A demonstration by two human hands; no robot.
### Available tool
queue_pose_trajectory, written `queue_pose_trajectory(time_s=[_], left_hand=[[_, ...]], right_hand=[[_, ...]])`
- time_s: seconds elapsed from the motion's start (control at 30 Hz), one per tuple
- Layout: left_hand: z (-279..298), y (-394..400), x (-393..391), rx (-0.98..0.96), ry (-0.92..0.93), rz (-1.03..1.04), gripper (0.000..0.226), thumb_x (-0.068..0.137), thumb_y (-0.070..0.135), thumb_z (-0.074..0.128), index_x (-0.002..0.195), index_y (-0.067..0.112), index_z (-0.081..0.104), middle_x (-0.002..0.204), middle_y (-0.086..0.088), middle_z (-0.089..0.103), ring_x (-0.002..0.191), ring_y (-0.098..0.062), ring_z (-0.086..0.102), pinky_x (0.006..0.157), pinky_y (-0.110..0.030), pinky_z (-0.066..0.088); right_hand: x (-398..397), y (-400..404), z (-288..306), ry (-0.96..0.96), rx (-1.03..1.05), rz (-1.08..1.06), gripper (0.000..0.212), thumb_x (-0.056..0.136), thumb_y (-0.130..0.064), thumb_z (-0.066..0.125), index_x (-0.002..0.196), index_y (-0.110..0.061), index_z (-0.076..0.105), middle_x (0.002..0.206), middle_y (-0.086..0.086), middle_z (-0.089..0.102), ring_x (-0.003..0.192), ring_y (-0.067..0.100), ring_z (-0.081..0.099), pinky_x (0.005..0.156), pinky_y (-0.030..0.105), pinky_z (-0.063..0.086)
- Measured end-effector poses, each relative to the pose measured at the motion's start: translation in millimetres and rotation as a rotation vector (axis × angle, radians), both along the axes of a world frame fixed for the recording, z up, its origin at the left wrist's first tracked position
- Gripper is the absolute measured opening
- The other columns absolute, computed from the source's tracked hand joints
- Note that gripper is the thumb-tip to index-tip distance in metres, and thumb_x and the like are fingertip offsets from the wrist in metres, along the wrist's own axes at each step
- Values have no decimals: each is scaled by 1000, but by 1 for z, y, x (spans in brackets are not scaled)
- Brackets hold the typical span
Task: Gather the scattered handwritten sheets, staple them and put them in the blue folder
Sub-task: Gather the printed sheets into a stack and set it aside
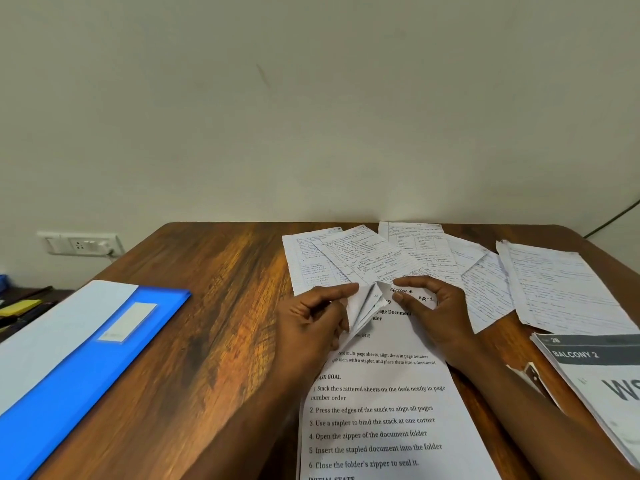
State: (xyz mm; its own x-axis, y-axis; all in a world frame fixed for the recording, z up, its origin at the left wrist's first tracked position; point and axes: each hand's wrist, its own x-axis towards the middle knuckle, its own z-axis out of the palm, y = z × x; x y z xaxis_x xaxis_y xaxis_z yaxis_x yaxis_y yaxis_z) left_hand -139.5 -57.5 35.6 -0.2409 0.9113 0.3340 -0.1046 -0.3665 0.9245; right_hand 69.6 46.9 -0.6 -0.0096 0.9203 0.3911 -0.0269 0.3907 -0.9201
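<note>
Your left hand (311,323) and right hand (434,313) meet at the top of a printed instruction sheet (377,410), the left fingers curled around a small bunch of folded page corners (367,304), the right thumb and forefinger pinching the same top edge from the other side. Neither hand holds any of the sheets you are to collect.

The handwritten sheets (374,261) lie straight beyond your fingertips, fanned along the far edge of the wooden desk (214,306), overlapping each other and running off to your right, where the largest lined page (561,289) sits apart from the rest. Most point their long sides away from you, several skewed. Your right hand is nearer the bulk of the spread; the left is nearer only the leftmost pages.

The blue folder (69,375) rests well apart on your left, closed, its long axis slanting from the near left edge toward the desk's middle, so the finished stack will likely travel across your body to reach it.

No stapler can be seen. A printed booklet (602,375) lies by your right forearm; a wall socket (81,243) sits beyond the desk.
</note>
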Motion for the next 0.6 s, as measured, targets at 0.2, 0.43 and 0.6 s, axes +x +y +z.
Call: queue_pose_trajectory(time_s=[0.2,0.43,0.6], left_hand=[[6,-8,3,169,194,76,25,80,15,90,104,16,84,83,-5,77,61,-11,63,59,-23,52],[1,-6,0,239,327,152,32,72,26,97,100,24,82,79,1,71,60,-11,56,56,-30,48],[1,-8,1,181,311,141,29,74,20,96,99,24,82,75,-3,70,58,-21,57,54,-36,51]], right_hand=[[2,0,0,-11,-5,-3,21,79,-4,86,98,-14,81,96,-10,79,89,-1,73,71,14,55],[2,1,-1,-58,11,-17,22,79,-7,87,98,-17,82,99,-16,78,94,-3,71,76,11,53],[2,-1,0,-54,-10,-26,22,79,-9,87,97,-19,82,101,-14,79,97,4,72,83,17,57]])
